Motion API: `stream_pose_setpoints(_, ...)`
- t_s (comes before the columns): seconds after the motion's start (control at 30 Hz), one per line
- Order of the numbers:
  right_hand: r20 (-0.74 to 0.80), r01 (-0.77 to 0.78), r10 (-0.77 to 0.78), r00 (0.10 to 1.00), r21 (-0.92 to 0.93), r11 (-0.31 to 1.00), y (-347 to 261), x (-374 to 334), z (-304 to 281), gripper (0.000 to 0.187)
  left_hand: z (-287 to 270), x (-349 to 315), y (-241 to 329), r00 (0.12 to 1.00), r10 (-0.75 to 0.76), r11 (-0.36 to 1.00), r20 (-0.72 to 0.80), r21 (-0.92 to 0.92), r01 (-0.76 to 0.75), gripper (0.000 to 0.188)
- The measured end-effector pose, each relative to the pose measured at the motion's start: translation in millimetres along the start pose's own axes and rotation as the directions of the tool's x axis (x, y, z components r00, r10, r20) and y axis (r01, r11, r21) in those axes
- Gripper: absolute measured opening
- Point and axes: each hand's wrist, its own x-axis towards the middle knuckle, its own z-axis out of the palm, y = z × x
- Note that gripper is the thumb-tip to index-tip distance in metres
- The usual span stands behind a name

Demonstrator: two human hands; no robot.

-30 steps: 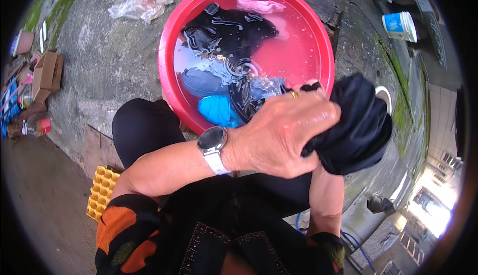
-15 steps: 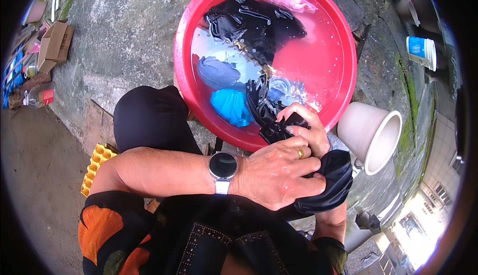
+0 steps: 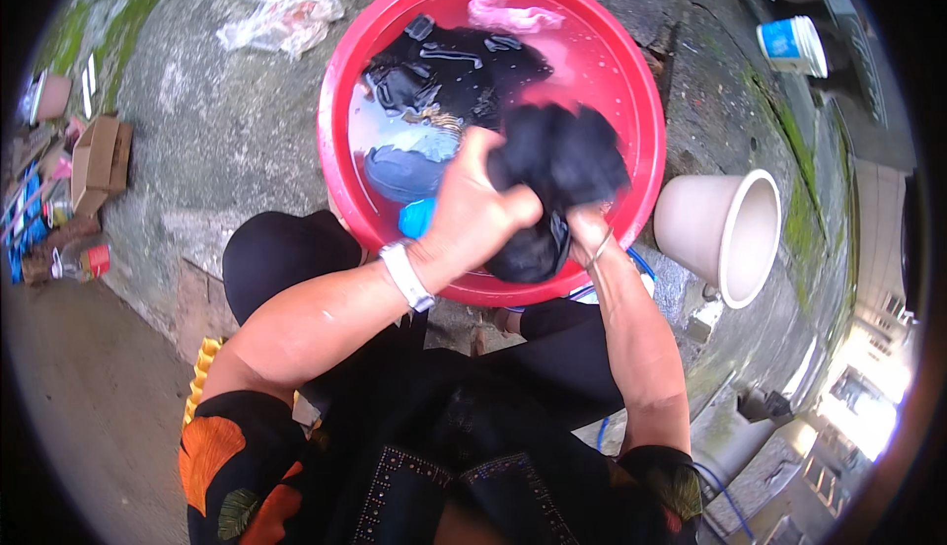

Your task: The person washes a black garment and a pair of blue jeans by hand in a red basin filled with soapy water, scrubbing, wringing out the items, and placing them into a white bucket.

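A dark, bunched black garment (image 3: 557, 155) is held up over the near part of a red plastic basin (image 3: 646, 150), blurred by motion. My left hand (image 3: 469, 205), with a white watch strap at its wrist, grips the cloth's left side, thumb across it. Under the right side of the cloth is my right hand (image 3: 588, 227); its fingers are mostly hidden, closed on the fabric. Soaking in the basin's water are other black clothing (image 3: 454, 67), a pink cloth (image 3: 513, 14), a grey-blue cloth (image 3: 402, 172) and a bright blue piece (image 3: 418, 217), partly covered by my left hand.
Right of the basin a beige bucket (image 3: 691, 224) lies tipped on its side. A crumpled clear plastic bag (image 3: 284, 14) is on the concrete at far left, with a cardboard box (image 3: 99, 165) beyond. A yellow egg tray (image 3: 202, 372) sits by my left elbow. A white-and-blue tub (image 3: 794, 45) stands far right.
Both hands have moved up and away from my body, lifting the black garment over the basin. My left hand has uncrossed from the right one. The view has shifted slightly.
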Motion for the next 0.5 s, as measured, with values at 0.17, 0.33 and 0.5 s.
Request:
stream_pose_setpoints(0.17,-0.059,0.348,-0.525,0.849,-0.685,0.64,-11,37,-70,0.026,-18,25,-13,0.96,-0.241,0.91,-0.139,-0.377,0.174,0.043)
stream_pose_setpoints(0.33,0.221,0.491,-0.875,0.431,-0.871,0.022,-61,-43,-26,0.018,-6,27,-21,0.922,-0.331,0.863,-0.199,-0.459,0.211,0.031)
stream_pose_setpoints(0.5,0.477,0.403,-0.459,0.749,-0.879,-0.255,-31,-65,12,0.104,-2,28,-30,0.934,-0.354,0.837,0.055,-0.427,0.343,0.04)
